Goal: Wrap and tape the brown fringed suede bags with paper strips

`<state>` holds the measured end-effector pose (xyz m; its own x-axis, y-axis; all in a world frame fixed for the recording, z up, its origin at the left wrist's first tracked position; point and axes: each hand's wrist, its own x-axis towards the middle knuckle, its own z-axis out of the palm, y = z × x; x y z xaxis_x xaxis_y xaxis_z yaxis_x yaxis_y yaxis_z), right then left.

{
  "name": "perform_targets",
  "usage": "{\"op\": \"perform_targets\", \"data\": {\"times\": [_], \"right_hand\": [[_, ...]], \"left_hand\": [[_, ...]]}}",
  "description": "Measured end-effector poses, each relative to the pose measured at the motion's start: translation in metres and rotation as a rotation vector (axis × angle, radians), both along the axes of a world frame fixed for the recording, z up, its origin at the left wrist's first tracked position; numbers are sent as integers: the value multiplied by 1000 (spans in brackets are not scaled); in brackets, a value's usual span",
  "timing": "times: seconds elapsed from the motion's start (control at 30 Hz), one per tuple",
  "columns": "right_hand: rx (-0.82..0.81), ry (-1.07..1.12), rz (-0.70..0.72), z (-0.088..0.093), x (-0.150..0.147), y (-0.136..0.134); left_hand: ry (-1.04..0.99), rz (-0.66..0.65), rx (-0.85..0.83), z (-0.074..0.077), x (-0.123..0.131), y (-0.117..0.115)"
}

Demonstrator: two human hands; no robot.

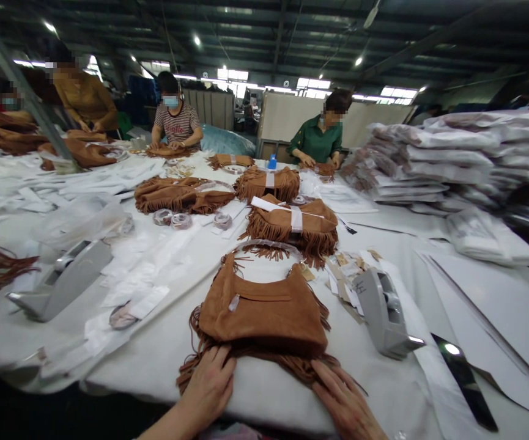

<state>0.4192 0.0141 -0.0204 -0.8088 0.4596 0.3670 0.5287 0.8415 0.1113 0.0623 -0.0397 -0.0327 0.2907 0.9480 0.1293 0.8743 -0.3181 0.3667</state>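
A brown suede handbag [264,315] with long fringe lies flat on the white table in front of me, its wrapped handle curving away at the top. A small wrapped zip pull sits at the left of its zip. My left hand [209,382] is at the lower left corner, its bent fingers closed on the fringe [191,366]. At the lower right my right hand [344,397] rests with fingers stretched out over the fringe. Both thumbs are mostly hidden. Just beyond lies another fringed bag [292,223] with a white paper band around it.
Grey tape dispensers stand at left [71,281] and right [386,311]. Paper tags [347,275], wrapped strap rolls [181,220] and a dark flat piece [466,382] lie about. Plastic-wrapped packages [452,159] are stacked at right. Several people work across the table.
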Motion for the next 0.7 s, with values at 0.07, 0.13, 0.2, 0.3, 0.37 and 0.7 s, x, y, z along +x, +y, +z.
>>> {"op": "perform_targets", "data": {"times": [0.07, 0.13, 0.2, 0.3, 0.37, 0.7], "right_hand": [[-35, 58, -91, -6, 8, -13], [-98, 122, -180, -10, 12, -25], [-126, 175, -224, -10, 15, -34], [-98, 219, -221, -3, 9, -41], [-86, 252, -202, 4, -7, -40], [72, 17, 214, -7, -90, 22]], "left_hand": [[-6, -13, 26, -1, -4, -4], [-15, -14, 54, -1, -6, -7], [-19, -13, 71, 0, -9, -11], [-4, -11, 75, 3, -11, -16], [12, -1, 70, 7, -11, -18], [141, -504, 160, 30, -4, 25]]}}
